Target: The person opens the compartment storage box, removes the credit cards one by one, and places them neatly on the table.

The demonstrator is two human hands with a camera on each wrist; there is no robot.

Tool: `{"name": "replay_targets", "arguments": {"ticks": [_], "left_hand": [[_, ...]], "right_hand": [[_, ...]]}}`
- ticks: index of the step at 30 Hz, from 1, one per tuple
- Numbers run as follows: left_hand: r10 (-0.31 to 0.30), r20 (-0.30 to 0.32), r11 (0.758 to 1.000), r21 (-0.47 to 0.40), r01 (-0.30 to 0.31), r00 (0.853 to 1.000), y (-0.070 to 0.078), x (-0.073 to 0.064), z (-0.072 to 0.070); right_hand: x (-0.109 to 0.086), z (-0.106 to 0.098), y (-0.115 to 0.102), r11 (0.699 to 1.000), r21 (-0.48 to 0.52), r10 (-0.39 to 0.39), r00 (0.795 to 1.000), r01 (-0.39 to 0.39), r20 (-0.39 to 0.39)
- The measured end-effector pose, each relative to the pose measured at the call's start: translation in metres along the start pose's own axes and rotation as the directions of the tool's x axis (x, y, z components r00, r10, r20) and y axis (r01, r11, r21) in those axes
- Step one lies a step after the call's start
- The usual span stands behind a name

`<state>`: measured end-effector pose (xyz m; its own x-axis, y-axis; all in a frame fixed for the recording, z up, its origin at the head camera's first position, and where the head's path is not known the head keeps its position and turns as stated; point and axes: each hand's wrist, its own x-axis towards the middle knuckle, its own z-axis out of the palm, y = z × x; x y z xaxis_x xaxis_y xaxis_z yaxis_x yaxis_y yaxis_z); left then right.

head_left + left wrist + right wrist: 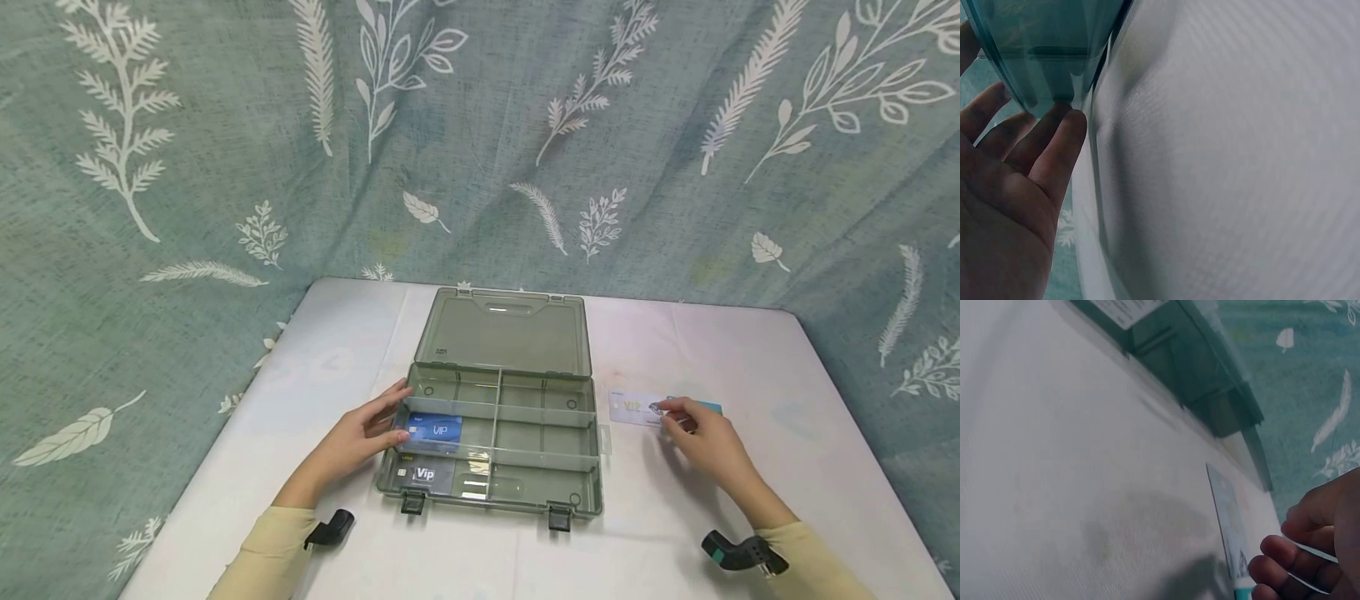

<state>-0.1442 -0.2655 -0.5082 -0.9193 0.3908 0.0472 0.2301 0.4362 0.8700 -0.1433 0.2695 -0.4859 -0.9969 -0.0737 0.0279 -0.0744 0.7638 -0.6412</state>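
A clear grey-green compartment box (542, 482) lies with its lid (510, 333) folded back. My left hand (352, 446) rests at its left side, the fingers touching the outer wall and the thumb at the rim. Beside that thumb a blue VIP card (438, 429) lies in the middle left compartment. A dark grey Vip card (426, 475) lies in the front left one. Right of the box is a pale VIP card (628, 407) with gold lettering. My right hand (701, 437) is over its right end, fingers bent, with a gap between thumb and forefinger. A teal card (708, 407) is partly hidden beneath that hand.
The box stands on a white-covered table (442, 558). Two dark latches (559, 518) stick out from its front edge. Another clear latch or tab (606, 439) projects from its right side. A patterned green curtain (480, 150) hangs behind and at both sides.
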Motion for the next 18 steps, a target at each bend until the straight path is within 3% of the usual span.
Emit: {"name": "replay_targets", "arguments": {"ticks": [13, 18], "left_hand": [[0.002, 0.001, 1.0, -0.001, -0.002, 1.0, 0.001, 0.0, 0.0], [0.004, 0.002, 1.0, -0.001, -0.004, 1.0, 0.001, 0.0, 0.0]], "right_hand": [[-0.008, 0.014, -0.03, 0.975, 0.209, -0.103, 0.99, 0.081, 0.099], [-0.01, 0.018, -0.041, 0.967, 0.24, -0.12, 0.984, 0.087, 0.128]]}}
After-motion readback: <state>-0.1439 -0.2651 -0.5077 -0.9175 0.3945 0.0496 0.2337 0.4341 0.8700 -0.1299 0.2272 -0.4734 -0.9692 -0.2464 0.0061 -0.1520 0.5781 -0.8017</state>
